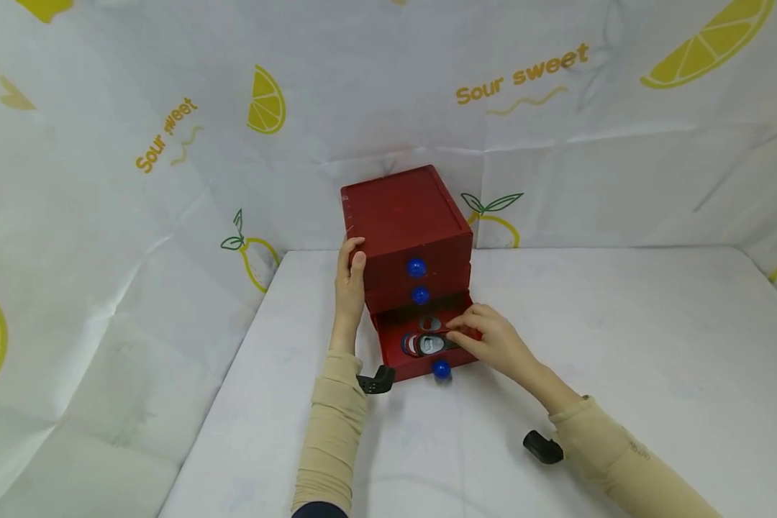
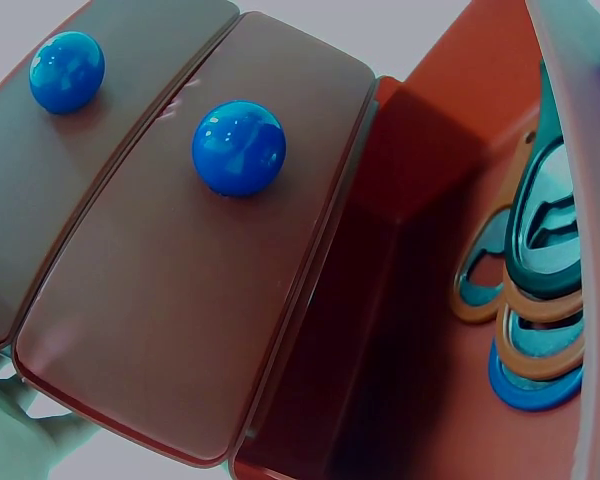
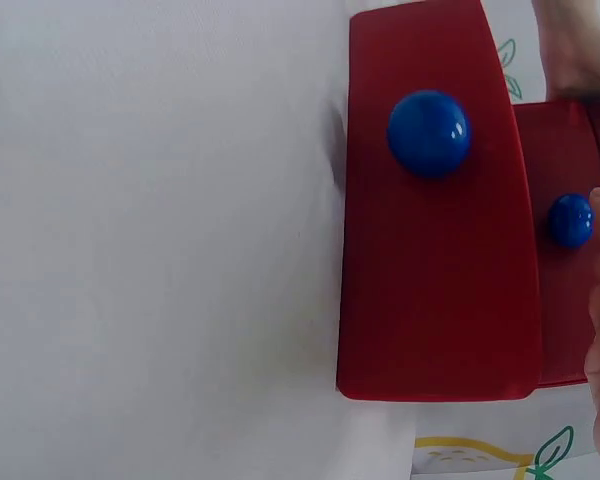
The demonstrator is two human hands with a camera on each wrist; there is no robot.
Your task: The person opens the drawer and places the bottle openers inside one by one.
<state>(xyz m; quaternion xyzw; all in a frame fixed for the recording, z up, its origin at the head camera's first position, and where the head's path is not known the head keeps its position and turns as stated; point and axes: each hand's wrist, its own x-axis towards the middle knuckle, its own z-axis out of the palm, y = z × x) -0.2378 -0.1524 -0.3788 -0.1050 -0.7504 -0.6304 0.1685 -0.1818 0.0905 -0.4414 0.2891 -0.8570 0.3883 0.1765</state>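
A red drawer cabinet (image 1: 404, 212) with blue knobs has its bottom drawer (image 1: 395, 338) pulled out. My left hand (image 1: 350, 284) presses against the cabinet's left side, thumb up near the front corner. Several flat openers with metal heads and coloured rims lie in the drawer. A dark green-rimmed bottle opener (image 2: 545, 235) overlaps orange-rimmed ones (image 2: 475, 270) and a blue-rimmed one (image 2: 525, 395). My right hand (image 1: 495, 342) reaches over the drawer's right side, thumb and fingertips at the dark opener's handle. Whether they pinch it is hidden.
The cabinet stands on a white-covered table (image 1: 609, 324), close to a white backdrop (image 1: 375, 86) printed with lemons. The two upper drawers are closed, with blue knobs (image 2: 238, 148) sticking out. The open drawer's front (image 3: 435, 290) carries another knob (image 3: 428, 133).
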